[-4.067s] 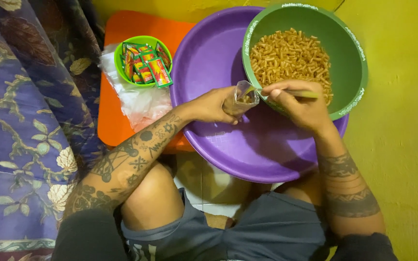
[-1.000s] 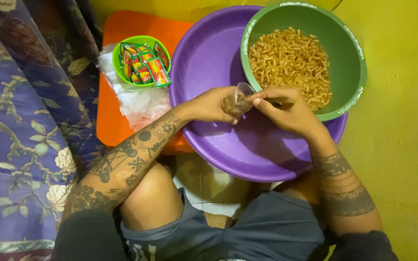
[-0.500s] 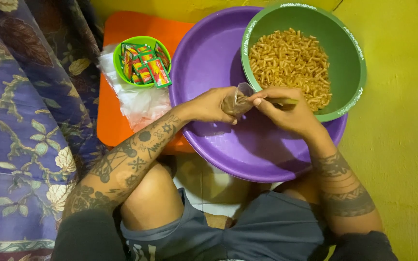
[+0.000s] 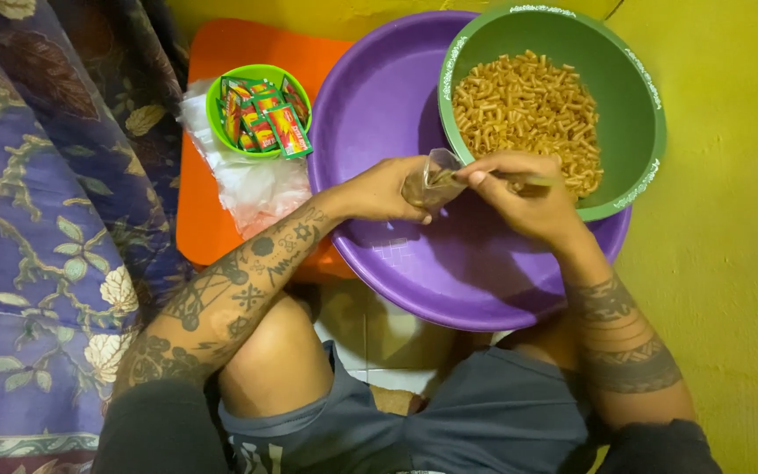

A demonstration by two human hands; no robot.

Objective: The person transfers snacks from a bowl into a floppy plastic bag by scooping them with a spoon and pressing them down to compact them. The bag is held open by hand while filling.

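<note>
Plastic bag (image 4: 432,180), small and clear, sits over the purple basin (image 4: 449,281), just left of the green bowl (image 4: 633,114) of fried snack sticks (image 4: 524,110). Its mouth tilts right toward that bowl. The left hand (image 4: 383,189) is closed around its lower end; the right hand (image 4: 528,197), nearer the bowl, pinches a thin utensil (image 4: 532,181) at the mouth. Both hands nearly touch.

Bare forearms, both heavily tattooed: floral and geometric patterns along the left, banded rings around the right. Dark sleeves at the upper arms. Grey-blue shorts, knees bare.
</note>
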